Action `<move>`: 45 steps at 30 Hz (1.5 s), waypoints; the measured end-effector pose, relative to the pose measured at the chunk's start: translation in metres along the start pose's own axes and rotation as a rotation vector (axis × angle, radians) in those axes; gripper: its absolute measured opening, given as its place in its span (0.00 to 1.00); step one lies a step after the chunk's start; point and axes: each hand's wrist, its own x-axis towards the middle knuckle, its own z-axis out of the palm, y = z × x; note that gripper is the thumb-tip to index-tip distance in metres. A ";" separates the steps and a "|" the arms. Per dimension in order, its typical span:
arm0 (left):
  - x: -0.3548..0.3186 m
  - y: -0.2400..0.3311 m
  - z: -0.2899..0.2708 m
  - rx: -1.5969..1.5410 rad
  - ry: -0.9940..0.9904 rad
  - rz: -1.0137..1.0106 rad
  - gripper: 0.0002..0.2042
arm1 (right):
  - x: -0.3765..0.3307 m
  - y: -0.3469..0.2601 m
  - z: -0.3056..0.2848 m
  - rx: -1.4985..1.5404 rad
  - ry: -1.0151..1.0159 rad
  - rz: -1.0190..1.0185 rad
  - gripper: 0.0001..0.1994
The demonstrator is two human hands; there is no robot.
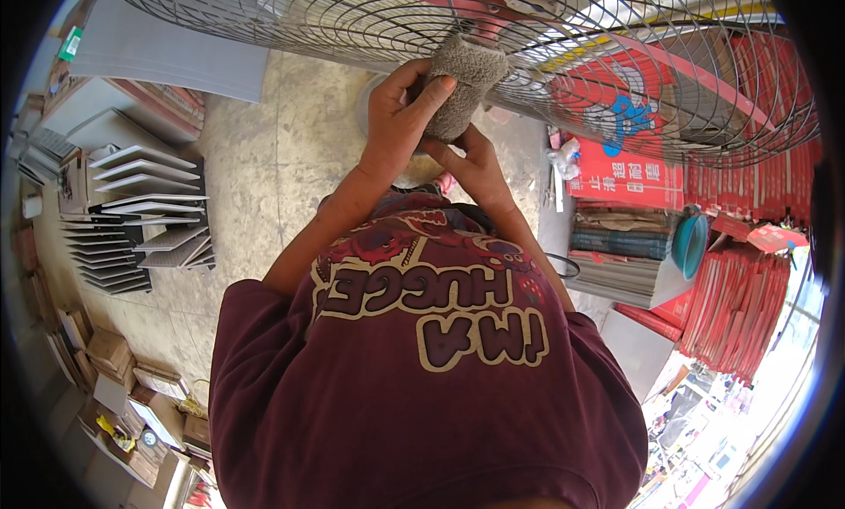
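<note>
At the red middle of the wire-caged fan (489, 14), grey-brown fuzzy cloth (468, 76). Left hand (398, 115) grips its left side, thumb on top. Right hand (475, 168) just below, fingers bent at its lower end; can't tell if gripping.

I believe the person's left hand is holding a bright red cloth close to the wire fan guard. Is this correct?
Only the colour is wrong: the head view shows a greyish-brown cloth, not bright red. The left hand indeed holds it close to the wire fan guard.
</note>
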 end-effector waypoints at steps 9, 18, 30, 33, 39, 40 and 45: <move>0.001 -0.009 -0.022 -0.122 0.129 -0.076 0.08 | -0.005 0.011 0.007 -0.012 -0.069 0.142 0.17; 0.007 -0.010 -0.055 -0.205 0.351 -0.026 0.05 | -0.002 0.000 0.019 0.138 -0.134 0.136 0.18; 0.006 0.012 -0.067 -0.257 0.453 0.221 0.06 | 0.007 -0.005 0.024 0.108 -0.241 0.109 0.16; 0.009 0.001 -0.064 -0.244 0.432 0.174 0.07 | 0.005 -0.004 0.022 0.067 -0.216 0.137 0.14; 0.015 -0.021 -0.052 -0.157 0.303 0.001 0.09 | -0.004 0.009 0.015 0.021 -0.128 0.183 0.11; 0.015 -0.021 -0.047 -0.176 0.297 -0.030 0.08 | -0.006 0.014 0.012 0.016 -0.123 0.196 0.11; 0.019 -0.021 -0.053 -0.167 0.295 -0.029 0.08 | -0.008 0.003 0.013 0.111 -0.106 0.189 0.13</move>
